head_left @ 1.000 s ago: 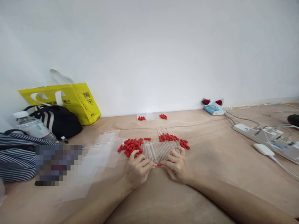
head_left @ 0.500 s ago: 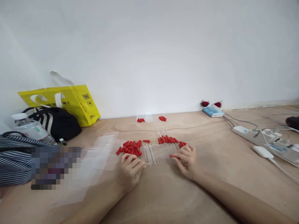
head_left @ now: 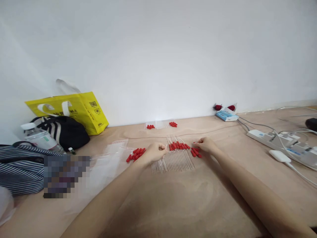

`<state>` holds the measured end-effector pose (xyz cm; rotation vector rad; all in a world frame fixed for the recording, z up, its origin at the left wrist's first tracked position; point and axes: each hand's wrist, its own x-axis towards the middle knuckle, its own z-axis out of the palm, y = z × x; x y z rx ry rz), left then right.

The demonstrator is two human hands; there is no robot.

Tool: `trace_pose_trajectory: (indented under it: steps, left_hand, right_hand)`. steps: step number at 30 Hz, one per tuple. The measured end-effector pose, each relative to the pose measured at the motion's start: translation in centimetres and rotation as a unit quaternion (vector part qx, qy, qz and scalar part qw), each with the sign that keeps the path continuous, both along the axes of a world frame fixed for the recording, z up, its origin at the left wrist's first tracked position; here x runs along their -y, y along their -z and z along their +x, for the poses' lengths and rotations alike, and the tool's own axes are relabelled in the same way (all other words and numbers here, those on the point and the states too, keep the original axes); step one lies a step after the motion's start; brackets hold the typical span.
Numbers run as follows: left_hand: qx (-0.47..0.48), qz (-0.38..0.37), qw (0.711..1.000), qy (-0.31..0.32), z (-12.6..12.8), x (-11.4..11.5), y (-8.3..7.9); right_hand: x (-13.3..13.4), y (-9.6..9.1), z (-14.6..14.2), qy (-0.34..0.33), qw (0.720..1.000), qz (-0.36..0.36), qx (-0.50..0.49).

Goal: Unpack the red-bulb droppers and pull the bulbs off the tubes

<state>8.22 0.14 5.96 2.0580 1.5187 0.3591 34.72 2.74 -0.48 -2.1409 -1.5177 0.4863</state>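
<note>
My left hand (head_left: 156, 152) is closed in a pinch over the left end of the row of thin clear tubes. A short pale end of a clear tube (head_left: 166, 147) shows at its fingertips. My right hand (head_left: 206, 145) is closed at the fingertips, with a bit of red showing there, just above a small group of red rubber bulbs (head_left: 196, 153). Between the hands lie several droppers (head_left: 178, 145), red bulbs toward me and thin tubes pointing to the wall. Below them bare clear tubes (head_left: 177, 162) lie side by side. My left hand partly hides a pile of red bulbs (head_left: 135, 154).
Clear plastic bags (head_left: 105, 165) lie flat at the left, near a striped bag (head_left: 21, 170), a bottle (head_left: 39, 137) and a yellow bag (head_left: 94, 115). Two small red groups (head_left: 173, 124) lie by the wall. At the right stand a tissue pack (head_left: 226, 115) and a power strip (head_left: 257, 135) with cables.
Both hands have moved away from me, toward the wall. My right hand has gone from the tubes' near right end to the small red group. My left hand has moved up and right.
</note>
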Motion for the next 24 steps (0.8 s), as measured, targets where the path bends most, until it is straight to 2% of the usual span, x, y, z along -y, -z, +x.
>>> trace_pose_trajectory:
  steps: [3,7,16,20,24]
  left_hand:
    - [-0.041,-0.022,0.999,-0.01,1.1,-1.6,0.5]
    - [-0.106,-0.018,0.993,-0.037,2.2,-2.4,1.4]
    - [-0.183,0.027,0.981,-0.05,3.0,-2.0,1.5]
    - [-0.175,0.05,0.982,-0.042,2.7,-1.8,1.2]
    - [-0.136,0.117,0.983,-0.028,1.4,0.1,1.2]
  right_hand:
    - [0.0,0.8,0.3,0.0,1.0,-0.02,0.001]
    - [0.2,1.1,0.1,-0.004,0.999,-0.032,0.0]
    - [1.0,0.2,-0.2,-0.011,0.999,-0.032,0.029]
    - [1.2,0.3,-0.3,-0.007,0.999,-0.03,0.041]
    - [1.1,0.0,-0.7,-0.014,0.998,-0.02,0.049]
